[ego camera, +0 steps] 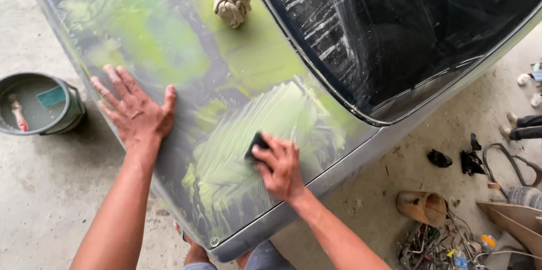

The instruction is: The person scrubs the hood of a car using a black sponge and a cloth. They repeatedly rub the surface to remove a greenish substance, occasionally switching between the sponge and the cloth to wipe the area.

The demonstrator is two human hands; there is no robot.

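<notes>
My right hand [281, 167] grips a small black sanding block [255, 143] and presses it on a wet, streaked green patch of the grey car panel [192, 72]. My left hand [134, 112] lies flat with spread fingers on the panel's left edge, holding nothing. A crumpled beige rag [232, 2] rests on the panel farther up, beside the dark rear window [406, 33]. The panel shows green primer areas and sanded grey metal.
A grey bucket [39, 103] of cloudy water with a sponge stands on the concrete floor at the left. At the lower right lie a brown container [422, 207], tangled wires and scrap [446, 242], and black rags [440, 159]. Another person's feet [522, 126] show at the right edge.
</notes>
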